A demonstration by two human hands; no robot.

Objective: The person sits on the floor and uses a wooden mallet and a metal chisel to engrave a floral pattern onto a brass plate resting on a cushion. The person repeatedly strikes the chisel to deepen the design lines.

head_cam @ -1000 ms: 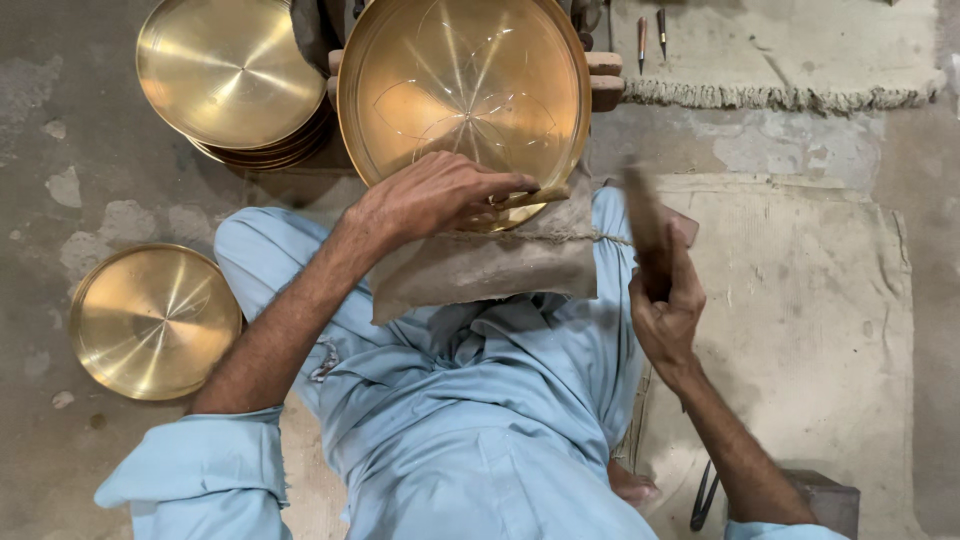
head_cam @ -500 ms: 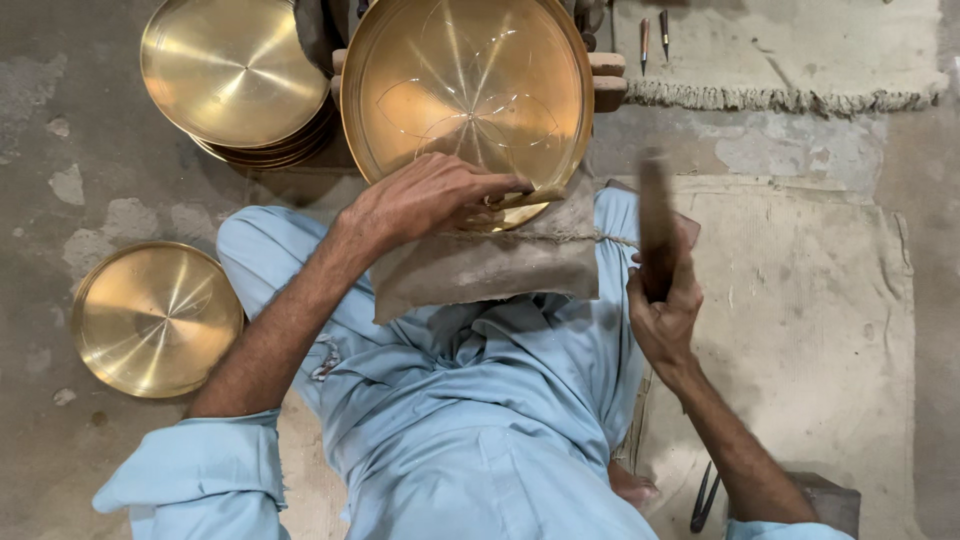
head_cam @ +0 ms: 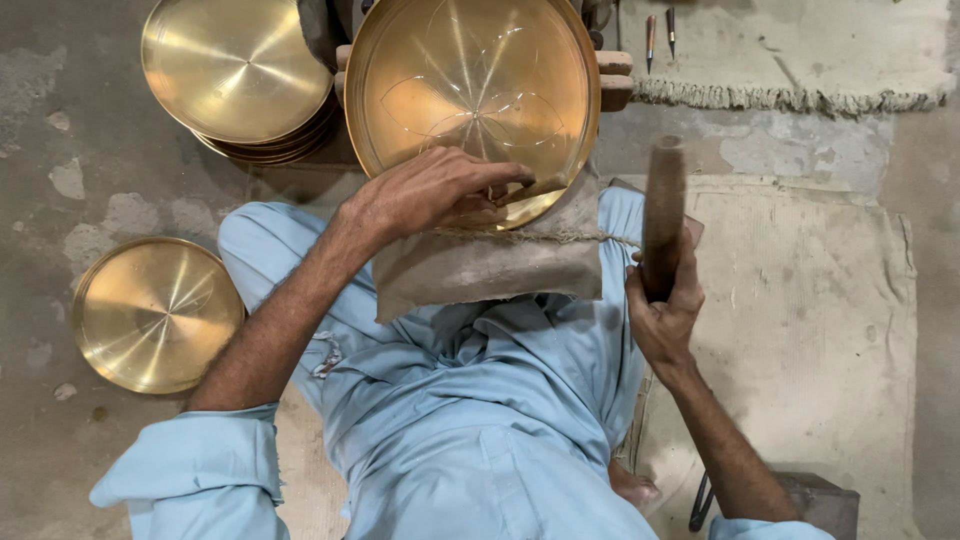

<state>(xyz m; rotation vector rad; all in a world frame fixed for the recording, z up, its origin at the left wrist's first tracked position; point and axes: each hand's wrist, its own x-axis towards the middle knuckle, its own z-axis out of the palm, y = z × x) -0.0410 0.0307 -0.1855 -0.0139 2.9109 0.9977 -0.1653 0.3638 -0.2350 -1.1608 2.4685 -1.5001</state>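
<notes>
Brass caught the light everywhere: a large round brass plate [head_cam: 470, 95] lay tilted toward the seated person, its near rim propped on a cloth-wrapped pad [head_cam: 490, 270] tied with twine across the knees, its far rim resting on wooden blocks [head_cam: 612, 80], so the face sloped up where the eyes could follow the thin petal lines already scribed into it. The left hand [head_cam: 435, 190] lay on the lower part of the plate, fingers curled and pinched around a slim punch [head_cam: 525, 190] whose tip met the metal near the rim; the weight of that hand seemed also to keep the plate from sliding off the pad. The right hand [head_cam: 665, 310] was closed firmly round the handle of a dark wooden mallet [head_cam: 665, 205], raised upright just to the right of the pad and well clear of the punch, its head blurred. A stack of plain brass plates [head_cam: 240, 75] sat just beside the worked plate at the upper left, and a single brass plate [head_cam: 155, 315] lay flat on the concrete floor [head_cam: 60, 130] by the left elbow, both within easy reach. Two spare punches [head_cam: 660, 30] rested on a fringed mat [head_cam: 790, 60] beyond the mallet, and a worn sack [head_cam: 800, 330] covered the floor under the right arm.
</notes>
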